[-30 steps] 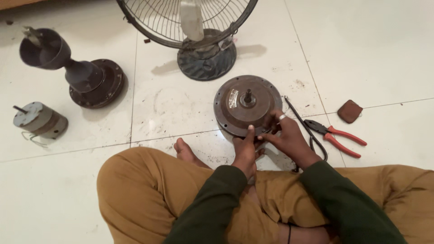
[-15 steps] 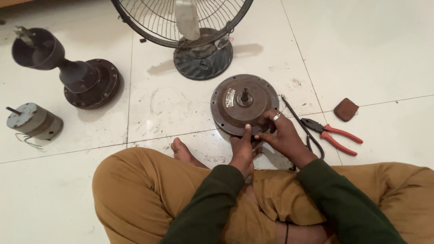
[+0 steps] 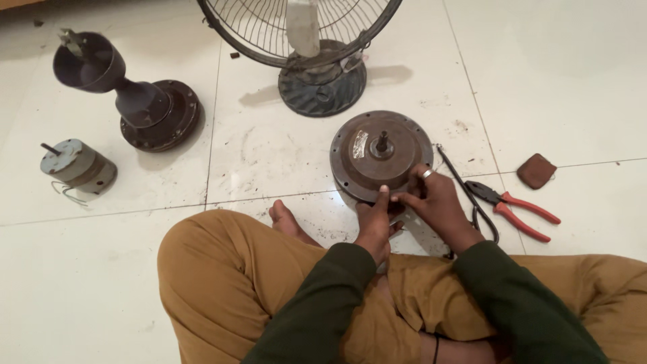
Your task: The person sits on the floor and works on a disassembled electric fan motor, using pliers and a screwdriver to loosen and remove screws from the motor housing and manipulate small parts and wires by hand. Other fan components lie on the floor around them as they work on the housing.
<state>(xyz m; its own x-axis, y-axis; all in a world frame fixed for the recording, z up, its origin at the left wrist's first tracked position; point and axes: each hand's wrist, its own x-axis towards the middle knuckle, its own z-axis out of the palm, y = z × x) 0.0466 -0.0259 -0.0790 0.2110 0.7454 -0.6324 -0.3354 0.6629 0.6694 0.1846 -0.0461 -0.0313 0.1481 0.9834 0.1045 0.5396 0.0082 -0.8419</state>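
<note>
Both hands, left (image 3: 374, 226) and right (image 3: 435, 202), pinch the near rim of the round motor housing (image 3: 381, 155) on the floor (image 3: 269, 162), pliers (image 3: 512, 209) just beside.

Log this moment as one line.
left hand: touching round motor housing near edge | right hand: on housing rim | pliers: floor, right

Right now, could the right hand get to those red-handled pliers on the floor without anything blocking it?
Probably yes. The right hand rests on the round motor housing, and the red-handled pliers lie just to its right on bare tile. Only a thin dark tool lies between them, flat on the floor, so it should not block the reach.
</note>
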